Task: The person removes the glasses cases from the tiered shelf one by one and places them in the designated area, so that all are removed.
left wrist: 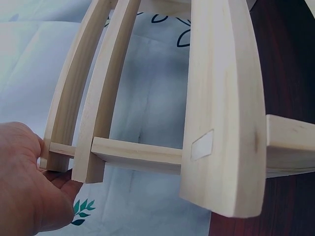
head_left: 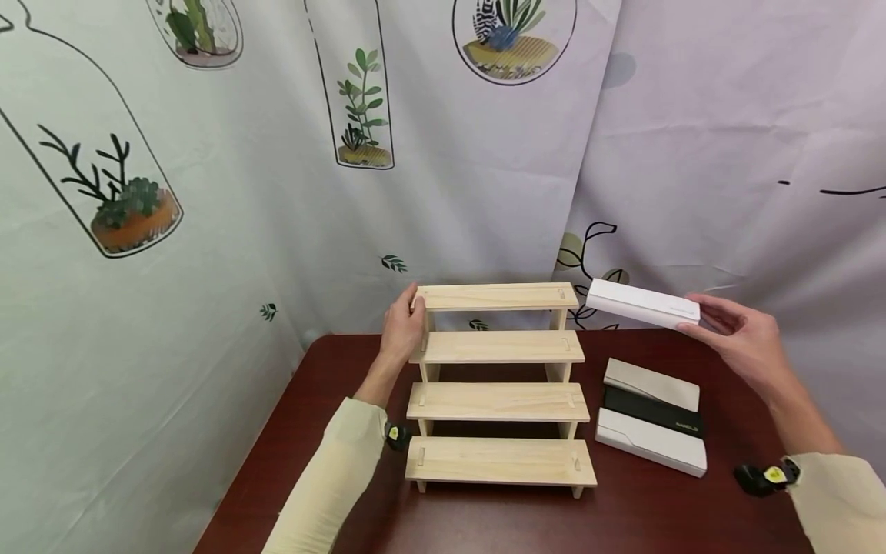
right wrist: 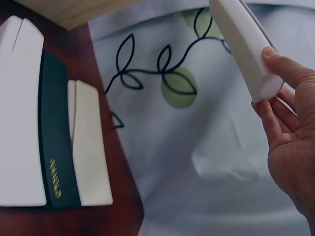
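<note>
A wooden four-tier display stand rises in steps on the table. My left hand grips the left end of its top tier; in the left wrist view that hand is at the far end of the stand, its fingertips partly hidden. My right hand pinches one end of a long white case, held in the air right of the top tier. From the right wrist view, the thumb lies on one side of the case and fingers are beneath.
Right of the stand, a cream case, a dark green case with gold lettering and another white case lie side by side on the dark red table. A plant-printed curtain hangs behind.
</note>
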Available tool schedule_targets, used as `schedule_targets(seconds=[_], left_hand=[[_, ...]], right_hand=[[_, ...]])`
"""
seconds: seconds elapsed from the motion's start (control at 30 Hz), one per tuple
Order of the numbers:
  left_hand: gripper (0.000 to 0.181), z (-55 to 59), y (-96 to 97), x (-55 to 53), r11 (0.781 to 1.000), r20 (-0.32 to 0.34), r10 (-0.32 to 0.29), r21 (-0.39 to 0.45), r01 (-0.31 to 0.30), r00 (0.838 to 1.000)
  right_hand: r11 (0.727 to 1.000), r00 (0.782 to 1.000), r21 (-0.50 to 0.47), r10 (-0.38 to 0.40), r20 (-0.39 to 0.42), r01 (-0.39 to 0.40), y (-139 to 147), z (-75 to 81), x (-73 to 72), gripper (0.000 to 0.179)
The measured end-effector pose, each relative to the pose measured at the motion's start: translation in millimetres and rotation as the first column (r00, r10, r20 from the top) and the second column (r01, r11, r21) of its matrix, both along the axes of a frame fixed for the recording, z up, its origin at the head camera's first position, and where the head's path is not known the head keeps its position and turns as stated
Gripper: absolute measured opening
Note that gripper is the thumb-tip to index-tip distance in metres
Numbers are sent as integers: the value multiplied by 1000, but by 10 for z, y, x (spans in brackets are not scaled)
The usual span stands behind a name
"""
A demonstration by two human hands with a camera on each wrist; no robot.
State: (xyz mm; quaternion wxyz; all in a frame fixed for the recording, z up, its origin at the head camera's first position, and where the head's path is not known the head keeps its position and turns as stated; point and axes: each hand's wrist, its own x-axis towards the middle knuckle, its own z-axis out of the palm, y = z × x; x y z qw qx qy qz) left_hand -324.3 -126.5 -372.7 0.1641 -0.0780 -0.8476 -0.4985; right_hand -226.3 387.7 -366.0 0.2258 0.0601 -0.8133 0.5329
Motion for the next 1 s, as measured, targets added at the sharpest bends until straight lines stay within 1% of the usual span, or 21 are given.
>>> schedule_targets(seconds=[0.2,0.3,0.43,0.6,0.7,0.8,0.93,1.0], left_hand=[[53,-4,-6,2,1000,8,-8,8,8,1000],[53,-3,-5,9,1000,6,-10,10,10,1000],[53,-5,-3,6,1000,2,-7,6,7,1000],[53,-8,-1,7,1000,-3,-7,0,7,1000],[53,-7,2,11,1000,-6,-6,1,6,1000],[52,-10,5,9,1000,-13,-2,-3,2,1000],[52,-15,6,13,1000,-11,3,-9,-3,1000],[52,-15,3,17,1000,-11,5,-10,-5,1000]], right_hand=[[999,999,-32,-19,30,20,165,-162,21,53],[999,997,-18,-45,56,46,232,-256,36,51],[997,994,-7,-74,83,75,333,-420,32,47],[995,992,-57,-72,100,78,461,-637,-2,40],[993,989,-62,-88,115,96,508,-744,-10,38],[990,980,2,-138,145,139,540,-837,-14,41],[970,957,139,-223,185,199,568,-940,-38,64],[962,949,175,-242,203,208,574,-984,-62,72]])
